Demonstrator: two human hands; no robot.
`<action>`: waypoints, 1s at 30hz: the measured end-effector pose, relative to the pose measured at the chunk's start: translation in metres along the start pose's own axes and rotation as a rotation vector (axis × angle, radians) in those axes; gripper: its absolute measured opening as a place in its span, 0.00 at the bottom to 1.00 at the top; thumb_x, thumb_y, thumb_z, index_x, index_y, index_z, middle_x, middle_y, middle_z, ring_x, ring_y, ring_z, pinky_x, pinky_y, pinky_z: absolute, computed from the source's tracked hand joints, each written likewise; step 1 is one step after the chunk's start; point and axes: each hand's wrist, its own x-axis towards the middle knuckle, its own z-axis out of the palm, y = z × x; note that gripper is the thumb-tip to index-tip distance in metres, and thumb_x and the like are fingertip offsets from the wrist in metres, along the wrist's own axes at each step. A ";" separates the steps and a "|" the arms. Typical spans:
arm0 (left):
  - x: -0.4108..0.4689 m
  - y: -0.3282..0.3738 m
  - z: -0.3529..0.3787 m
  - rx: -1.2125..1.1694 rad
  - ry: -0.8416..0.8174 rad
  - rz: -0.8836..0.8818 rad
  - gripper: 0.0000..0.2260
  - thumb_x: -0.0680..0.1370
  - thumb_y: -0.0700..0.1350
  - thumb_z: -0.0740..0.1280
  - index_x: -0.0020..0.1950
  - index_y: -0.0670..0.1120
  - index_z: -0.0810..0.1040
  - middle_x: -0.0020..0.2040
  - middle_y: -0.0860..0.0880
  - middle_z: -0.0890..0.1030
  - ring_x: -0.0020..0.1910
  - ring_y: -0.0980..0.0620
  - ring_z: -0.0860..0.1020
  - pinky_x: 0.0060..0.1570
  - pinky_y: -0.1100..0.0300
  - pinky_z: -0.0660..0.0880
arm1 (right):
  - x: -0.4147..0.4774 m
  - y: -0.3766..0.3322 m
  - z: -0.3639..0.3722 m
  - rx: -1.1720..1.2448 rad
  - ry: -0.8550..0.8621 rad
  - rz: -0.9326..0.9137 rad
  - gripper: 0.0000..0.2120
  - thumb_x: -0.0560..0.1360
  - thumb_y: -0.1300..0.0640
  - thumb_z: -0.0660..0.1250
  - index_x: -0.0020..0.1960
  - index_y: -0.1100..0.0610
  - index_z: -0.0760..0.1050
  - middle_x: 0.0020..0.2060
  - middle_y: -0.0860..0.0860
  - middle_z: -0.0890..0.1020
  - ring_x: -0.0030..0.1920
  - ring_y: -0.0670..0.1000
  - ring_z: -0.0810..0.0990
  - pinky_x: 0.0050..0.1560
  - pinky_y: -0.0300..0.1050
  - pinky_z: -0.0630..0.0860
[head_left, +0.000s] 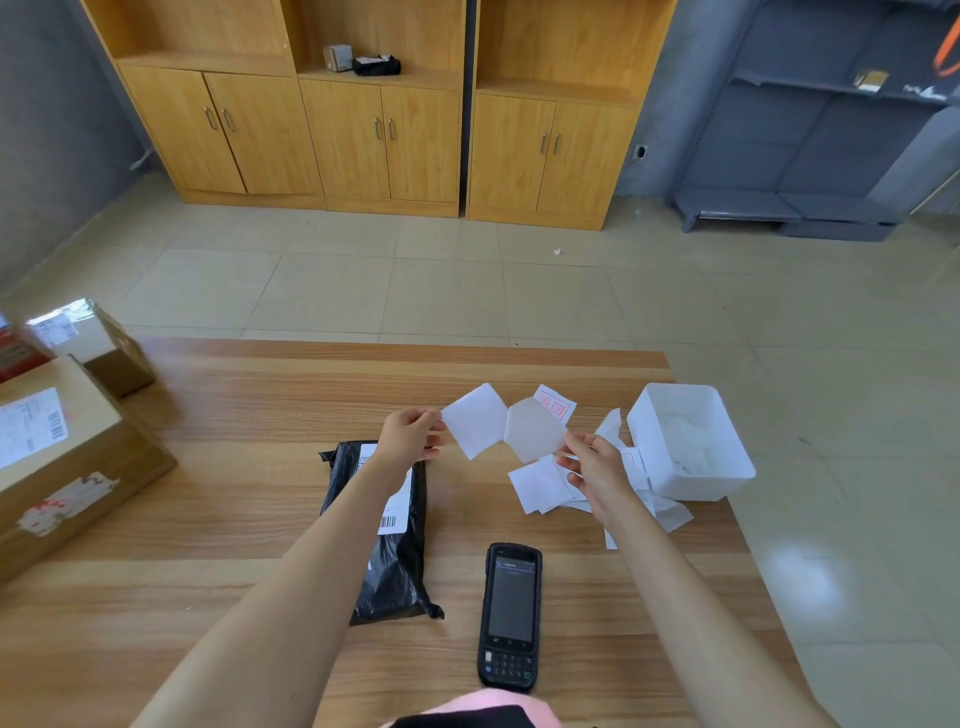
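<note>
Above table (249, 415): left hand (410, 435) pinches white label (475, 422), right hand (597, 467) pinches backing paper (535, 430) (peel slowly, avoid curling).

Both my bare arms reach out in front of me. My left hand (410, 434) is up, with the thumb and first fingers pinching one end of a paper strip (475, 422). My right hand (597, 467) pinches the other end, a bit lower than my left grip. My hands are apart, and the strip is stretched between them.
</note>
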 end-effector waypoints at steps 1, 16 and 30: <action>0.000 0.000 -0.001 -0.002 0.005 -0.001 0.07 0.81 0.40 0.61 0.45 0.43 0.76 0.41 0.48 0.76 0.36 0.51 0.75 0.39 0.60 0.75 | 0.001 0.001 -0.001 -0.002 0.004 0.001 0.02 0.80 0.58 0.62 0.49 0.55 0.73 0.45 0.51 0.79 0.41 0.46 0.77 0.39 0.39 0.70; 0.007 0.008 0.010 0.074 0.008 0.035 0.06 0.80 0.40 0.61 0.46 0.42 0.76 0.41 0.48 0.77 0.35 0.52 0.75 0.42 0.59 0.75 | 0.004 0.002 -0.032 0.022 0.109 -0.013 0.08 0.80 0.57 0.62 0.58 0.58 0.71 0.48 0.51 0.78 0.42 0.46 0.77 0.40 0.39 0.71; 0.018 0.023 0.092 0.293 -0.113 0.109 0.08 0.78 0.39 0.60 0.40 0.41 0.74 0.38 0.47 0.78 0.34 0.51 0.74 0.35 0.60 0.71 | -0.004 -0.001 -0.129 0.111 0.331 -0.029 0.07 0.79 0.58 0.64 0.55 0.60 0.72 0.43 0.51 0.78 0.38 0.47 0.77 0.33 0.38 0.66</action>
